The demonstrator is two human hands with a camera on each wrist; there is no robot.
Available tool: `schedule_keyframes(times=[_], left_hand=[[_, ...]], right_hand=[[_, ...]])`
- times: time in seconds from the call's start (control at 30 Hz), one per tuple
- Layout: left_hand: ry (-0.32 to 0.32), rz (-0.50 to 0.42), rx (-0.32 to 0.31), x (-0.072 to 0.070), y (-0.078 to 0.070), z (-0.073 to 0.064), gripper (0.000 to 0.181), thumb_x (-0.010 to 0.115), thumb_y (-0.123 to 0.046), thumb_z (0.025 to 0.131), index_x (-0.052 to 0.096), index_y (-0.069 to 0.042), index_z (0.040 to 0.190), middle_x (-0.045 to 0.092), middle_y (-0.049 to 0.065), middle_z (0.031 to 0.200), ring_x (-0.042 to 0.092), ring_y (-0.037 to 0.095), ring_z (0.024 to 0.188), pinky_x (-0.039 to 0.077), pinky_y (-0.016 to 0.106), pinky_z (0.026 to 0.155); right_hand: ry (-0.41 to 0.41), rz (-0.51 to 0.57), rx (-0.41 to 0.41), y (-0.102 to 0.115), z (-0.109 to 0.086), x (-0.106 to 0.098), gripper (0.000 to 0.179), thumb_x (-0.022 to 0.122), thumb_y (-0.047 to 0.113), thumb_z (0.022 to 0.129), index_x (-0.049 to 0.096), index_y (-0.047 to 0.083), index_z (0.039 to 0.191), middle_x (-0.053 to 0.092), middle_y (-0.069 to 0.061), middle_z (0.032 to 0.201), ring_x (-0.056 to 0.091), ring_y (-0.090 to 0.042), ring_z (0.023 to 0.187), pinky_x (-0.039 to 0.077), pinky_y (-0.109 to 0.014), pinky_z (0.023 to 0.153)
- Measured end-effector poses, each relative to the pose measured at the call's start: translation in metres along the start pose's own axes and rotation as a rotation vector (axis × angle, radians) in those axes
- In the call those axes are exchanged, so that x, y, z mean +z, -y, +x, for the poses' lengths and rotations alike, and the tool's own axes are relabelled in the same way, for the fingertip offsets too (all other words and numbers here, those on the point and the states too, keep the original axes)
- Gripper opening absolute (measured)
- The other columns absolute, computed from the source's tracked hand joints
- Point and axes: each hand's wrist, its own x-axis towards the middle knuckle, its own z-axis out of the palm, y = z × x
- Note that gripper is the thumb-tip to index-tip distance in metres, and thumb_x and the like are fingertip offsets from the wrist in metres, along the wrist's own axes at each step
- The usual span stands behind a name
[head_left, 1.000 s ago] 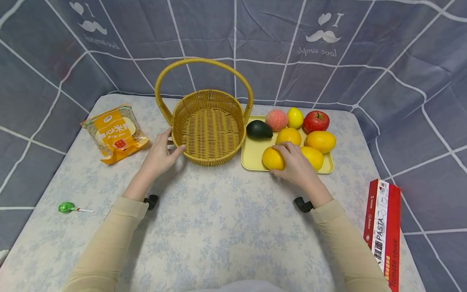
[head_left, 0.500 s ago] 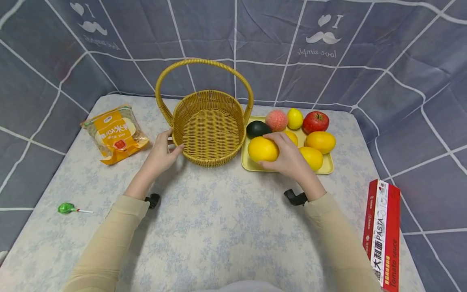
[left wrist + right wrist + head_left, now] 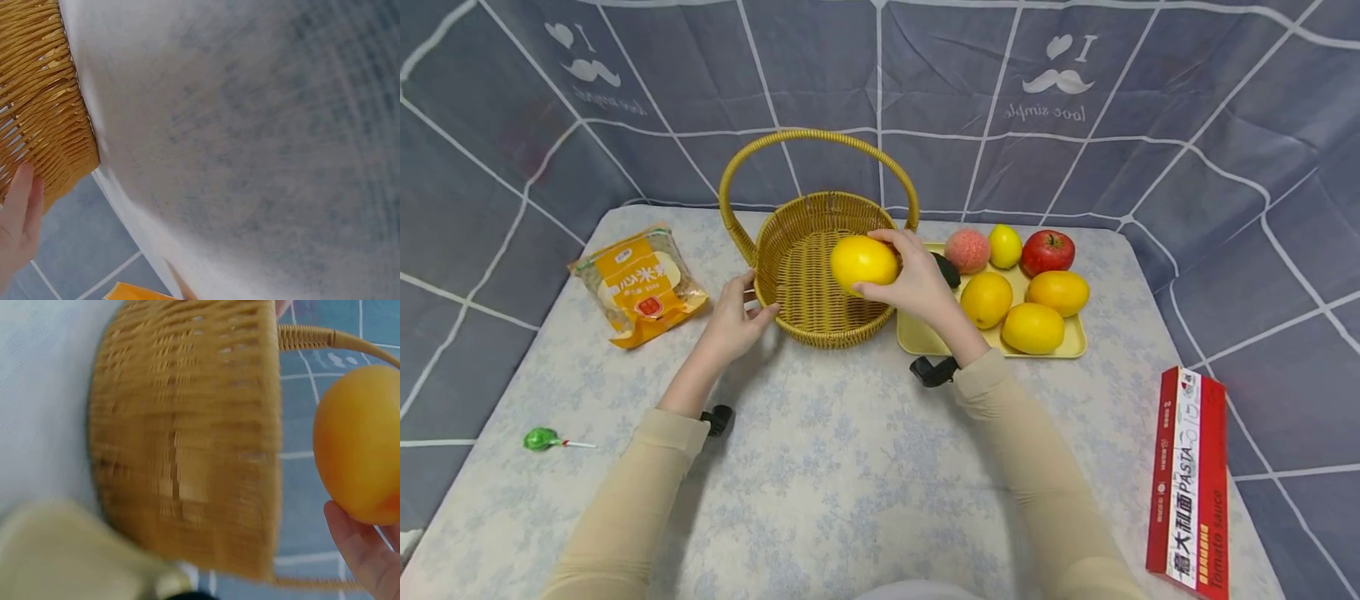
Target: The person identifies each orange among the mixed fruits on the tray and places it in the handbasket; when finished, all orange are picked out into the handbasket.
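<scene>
My right hand (image 3: pixel 917 279) holds a yellow-orange mango (image 3: pixel 864 264) over the right part of a round wicker basket (image 3: pixel 816 325). In the right wrist view the mango (image 3: pixel 359 444) is above the level of the basket's rim, with fingertips (image 3: pixel 344 528) against its underside. My left hand (image 3: pixel 730 321) is at the basket's left side, thumb apart from the fingers. The left wrist view shows straight fingers (image 3: pixel 22 194) touching the woven outer wall (image 3: pixel 50 119). A yellow tray (image 3: pixel 917 337) to the right carries more yellow fruit (image 3: pixel 1033 327), an avocado (image 3: pixel 949 269) and a peach (image 3: pixel 967 250).
A lemon (image 3: pixel 1004 246) and a red apple (image 3: pixel 1048 253) lie at the tray's back. The basket's tall handle (image 3: pixel 820 135) arches over it. A grain bag (image 3: pixel 640 286) and a green lollipop (image 3: pixel 541 438) are on the left, a red pasta box (image 3: pixel 1189 483) on the right.
My right hand has lifted the mango off the tray and carried it left over the basket. The left hand stays at the basket's side.
</scene>
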Motion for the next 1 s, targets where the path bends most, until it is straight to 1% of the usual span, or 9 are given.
schedule_keyframes(times=[0.1,0.23,0.43,0.57,0.7,0.83,0.9,1.0], left_hand=[[0.000,-0.031,-0.007,0.001,0.002,0.000,0.073,0.054,-0.016,0.100,0.009,0.002,0.156,0.022,0.028,0.152,0.034,0.039,0.139,0.041,0.046,0.113],[-0.005,-0.045,-0.010,0.003,0.002,0.000,0.073,0.054,-0.016,0.100,0.010,0.001,0.156,0.022,0.028,0.153,0.033,0.039,0.140,0.041,0.047,0.113],[-0.019,-0.042,-0.011,0.002,0.002,0.001,0.073,0.054,-0.015,0.100,0.011,0.001,0.156,0.023,0.027,0.152,0.034,0.039,0.140,0.042,0.047,0.113],[-0.017,-0.050,-0.009,0.002,0.003,0.002,0.072,0.054,-0.014,0.100,0.011,0.000,0.156,0.023,0.027,0.152,0.034,0.039,0.140,0.042,0.045,0.112],[-0.014,-0.060,-0.019,0.002,0.004,0.003,0.073,0.054,-0.015,0.100,0.010,-0.001,0.157,0.022,0.027,0.153,0.034,0.038,0.141,0.042,0.045,0.113],[-0.018,-0.072,-0.031,0.001,0.005,0.003,0.074,0.055,-0.015,0.100,0.009,-0.001,0.157,0.022,0.026,0.154,0.034,0.037,0.141,0.042,0.045,0.112],[-0.018,-0.073,-0.036,0.001,0.004,0.003,0.074,0.055,-0.015,0.100,0.009,-0.001,0.157,0.022,0.026,0.154,0.034,0.037,0.141,0.043,0.045,0.112],[-0.010,-0.077,-0.044,0.001,0.003,0.002,0.075,0.055,-0.015,0.100,0.008,-0.002,0.157,0.021,0.025,0.155,0.034,0.037,0.142,0.042,0.044,0.112]], right_hand=[[0.001,0.035,0.017,0.001,0.017,0.017,0.071,0.082,0.034,0.078,0.051,0.014,0.139,0.051,-0.008,0.135,0.055,-0.024,0.115,0.050,-0.042,0.099],[0.014,0.056,0.053,0.001,0.033,0.038,0.071,0.082,0.034,0.078,0.051,0.014,0.139,0.051,-0.007,0.136,0.055,-0.023,0.117,0.050,-0.040,0.099],[0.032,0.064,0.120,0.004,0.051,0.068,0.071,0.080,0.034,0.080,0.050,0.012,0.141,0.052,-0.008,0.140,0.053,-0.024,0.122,0.049,-0.039,0.101],[0.050,0.051,0.190,0.007,0.060,0.084,0.071,0.080,0.033,0.081,0.050,0.012,0.142,0.051,-0.008,0.143,0.051,-0.024,0.126,0.047,-0.037,0.104],[0.043,0.070,0.258,0.010,0.066,0.095,0.072,0.081,0.032,0.081,0.049,0.011,0.142,0.051,-0.008,0.144,0.051,-0.024,0.127,0.046,-0.036,0.105],[-0.002,0.123,0.314,0.014,0.069,0.102,0.072,0.082,0.030,0.080,0.050,0.010,0.141,0.052,-0.009,0.142,0.052,-0.025,0.126,0.046,-0.037,0.105],[-0.030,0.144,0.326,0.014,0.069,0.105,0.070,0.082,0.027,0.081,0.051,0.009,0.140,0.053,-0.010,0.141,0.053,-0.026,0.125,0.046,-0.038,0.105],[-0.045,0.145,0.325,0.013,0.070,0.109,0.067,0.082,0.023,0.082,0.051,0.008,0.140,0.054,-0.010,0.140,0.053,-0.025,0.125,0.047,-0.037,0.105]])
